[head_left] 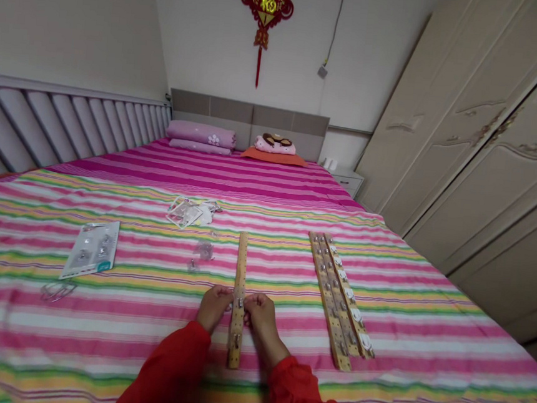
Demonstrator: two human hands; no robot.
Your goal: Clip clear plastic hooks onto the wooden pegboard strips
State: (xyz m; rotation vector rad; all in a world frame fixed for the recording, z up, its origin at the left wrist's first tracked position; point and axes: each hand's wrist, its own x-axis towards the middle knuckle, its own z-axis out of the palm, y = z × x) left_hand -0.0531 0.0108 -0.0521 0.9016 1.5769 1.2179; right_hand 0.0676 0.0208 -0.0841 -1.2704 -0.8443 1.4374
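Note:
A narrow wooden strip [242, 262] with rows of small holes lies lengthwise on the striped sheet in front of me. One small metal hook or clip [241, 302] is on it between my hands, and another metal piece [236, 340] sits nearer its close end. My left hand [214, 308] is closed in a pinch against the strip's left edge, with a tiny shiny bit at the fingertips. From the right side, my right hand [261, 314] pinches beside the metal hook. What exactly the fingers of either hand grip is too small to make out.
More wooden strips [335, 301] with metal hooks and white pieces lie at right. Left are a blister pack [92, 249] and a wire piece [58, 290]. Clear plastic bits [204, 250] and a pile of cards [192, 212] lie beyond. Pillows [201, 134] are at the headboard.

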